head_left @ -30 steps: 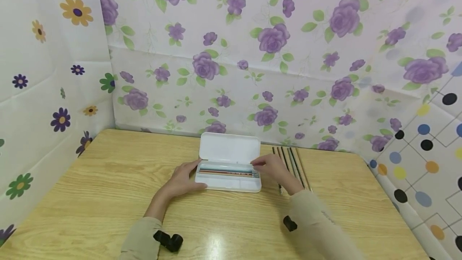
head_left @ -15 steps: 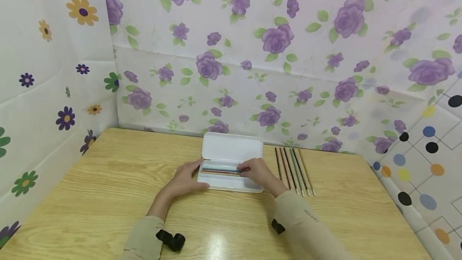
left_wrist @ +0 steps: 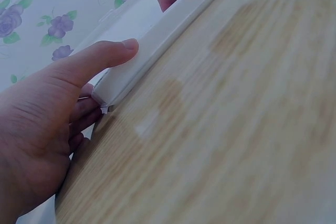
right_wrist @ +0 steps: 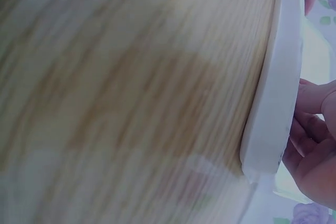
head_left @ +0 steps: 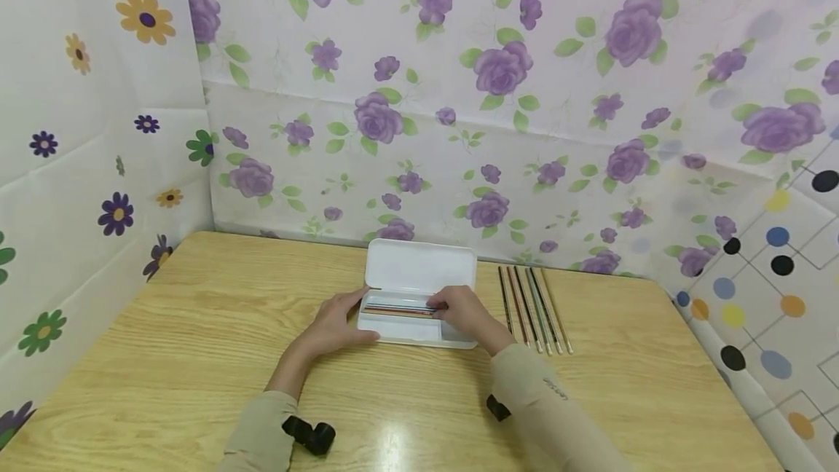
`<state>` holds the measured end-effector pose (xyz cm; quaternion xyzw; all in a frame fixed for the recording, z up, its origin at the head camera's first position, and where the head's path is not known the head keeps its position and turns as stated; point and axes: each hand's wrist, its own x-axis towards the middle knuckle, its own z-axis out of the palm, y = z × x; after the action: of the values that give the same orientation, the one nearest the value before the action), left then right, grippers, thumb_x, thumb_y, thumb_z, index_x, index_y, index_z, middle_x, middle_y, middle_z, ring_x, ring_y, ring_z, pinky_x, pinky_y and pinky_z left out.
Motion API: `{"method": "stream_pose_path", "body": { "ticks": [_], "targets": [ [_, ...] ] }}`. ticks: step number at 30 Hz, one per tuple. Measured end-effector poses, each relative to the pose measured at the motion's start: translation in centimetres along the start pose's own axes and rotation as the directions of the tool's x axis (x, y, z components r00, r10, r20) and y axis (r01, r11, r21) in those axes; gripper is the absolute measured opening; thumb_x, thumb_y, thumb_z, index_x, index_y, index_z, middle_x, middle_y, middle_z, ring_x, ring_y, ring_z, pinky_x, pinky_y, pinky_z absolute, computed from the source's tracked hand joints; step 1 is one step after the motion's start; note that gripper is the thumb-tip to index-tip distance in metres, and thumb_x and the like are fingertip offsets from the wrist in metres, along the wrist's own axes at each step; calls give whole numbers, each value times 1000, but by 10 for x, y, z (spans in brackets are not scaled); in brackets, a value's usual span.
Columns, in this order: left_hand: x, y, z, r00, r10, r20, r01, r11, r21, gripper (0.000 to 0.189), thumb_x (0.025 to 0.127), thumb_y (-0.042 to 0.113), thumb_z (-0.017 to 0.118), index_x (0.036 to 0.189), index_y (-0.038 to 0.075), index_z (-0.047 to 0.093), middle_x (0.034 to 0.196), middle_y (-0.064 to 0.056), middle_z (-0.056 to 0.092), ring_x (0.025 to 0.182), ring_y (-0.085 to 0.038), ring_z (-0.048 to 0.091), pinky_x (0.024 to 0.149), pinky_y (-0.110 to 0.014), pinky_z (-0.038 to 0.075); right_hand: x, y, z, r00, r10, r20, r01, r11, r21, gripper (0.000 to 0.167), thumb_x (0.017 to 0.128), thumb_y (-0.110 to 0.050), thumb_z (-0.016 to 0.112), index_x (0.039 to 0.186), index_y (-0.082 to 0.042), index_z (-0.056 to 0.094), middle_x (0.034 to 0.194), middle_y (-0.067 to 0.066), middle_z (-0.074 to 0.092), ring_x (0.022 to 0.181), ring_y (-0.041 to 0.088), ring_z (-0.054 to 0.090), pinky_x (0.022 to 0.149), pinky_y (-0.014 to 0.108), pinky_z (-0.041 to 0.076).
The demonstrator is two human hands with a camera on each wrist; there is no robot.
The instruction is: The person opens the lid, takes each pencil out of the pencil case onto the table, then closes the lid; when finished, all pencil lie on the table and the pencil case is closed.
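A white pencil case (head_left: 393,328) lies on the table with its lid (head_left: 419,262) raised at the back. Several pencils (head_left: 393,310) lie lengthwise in its rear part. My left hand (head_left: 333,326) grips the left end of the case, the thumb on the front wall and the fingers round the corner, as the left wrist view also shows. Inside the case, my right hand (head_left: 461,309) pinches the pencils and covers their right ends. In the right wrist view, the front wall of the case (right_wrist: 275,93) hides the fingertips of the right hand (right_wrist: 317,140).
To the right of the case, several loose pencils (head_left: 534,308) lie side by side on the wooden table (head_left: 393,399). Flowered sheeting (head_left: 419,93) hangs behind the table's back edge. Black wrist cameras (head_left: 311,434) sit at the beige sleeves.
My right hand has moved left from the right end of the case onto the pencils inside. The loose pencils, earlier partly behind the right forearm, show more fully. The left hand has kept its hold.
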<state>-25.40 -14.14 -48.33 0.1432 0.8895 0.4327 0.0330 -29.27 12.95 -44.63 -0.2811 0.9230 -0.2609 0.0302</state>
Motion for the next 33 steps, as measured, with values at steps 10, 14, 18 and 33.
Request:
{"method": "stream_pose_path", "body": {
  "ticks": [10,14,18,33],
  "targets": [
    [-2,2,0,1000,-5,1,5,1000,-26,96,74,38,83,152,11,33,148,-18,38,134,-43,26,104,-61,25,3,-5,-3,998,23,54,-19,997,-74,14,82,0,73,96,-1,76,91,8,71,89,24,67,79,33,54],
    [-2,2,0,1000,3,-3,-3,1000,-22,96,75,38,83,152,10,33,148,-17,39,134,-43,27,104,-62,26,5,-6,-4,999,12,51,-7,995,-95,13,82,1,74,94,-2,77,89,7,71,89,24,66,80,35,54],
    [-2,1,-1,1000,2,1,-2,1000,-15,95,75,39,82,152,10,34,148,-17,39,134,-43,27,104,-61,26,6,-8,-5,998,11,57,-5,995,-99,12,83,2,73,93,-2,76,89,6,70,87,22,65,78,34,54],
    [-1,2,-1,1000,-12,8,12,1000,-23,96,75,39,83,152,10,33,149,-18,37,134,-43,25,103,-62,26,-3,-12,-3,999,-15,-40,9,987,-158,11,87,1,69,97,-2,73,90,6,68,84,20,64,75,32,53]
  ]
}}
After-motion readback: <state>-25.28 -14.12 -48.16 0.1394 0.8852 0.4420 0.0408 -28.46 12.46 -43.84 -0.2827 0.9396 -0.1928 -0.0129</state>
